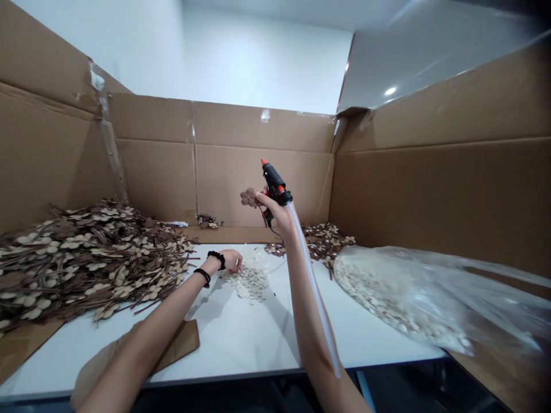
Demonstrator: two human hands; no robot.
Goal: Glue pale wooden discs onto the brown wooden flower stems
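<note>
A: What is held in the right hand point(278, 217)?

B: A black glue gun point(274, 182) is gripped, fingers clamped round its handle, nozzle raised toward 12 o'clock. A brown wooden flower point(248, 197) is pinched at the fingertips beside it. A long clear glue stick point(314, 292) is trailed back along the forearm.

A: And the left hand point(231, 261)?

B: It is laid on the heap of pale wooden discs point(252, 281) near the middle of the white table point(241, 338). Its fingers are curled together; whether a disc is pinched cannot be told.

A: What could go wrong?

B: The orange nozzle is kept close to the fingertips, so a burn could be caused if it is hot. The glue stick could be snagged on the plastic bag of discs point(430, 298) at 3 o'clock. Glue could be dripped onto the table. The stacked stemmed flowers point(86, 252) at 9 o'clock could be scattered by a swept elbow.
</note>
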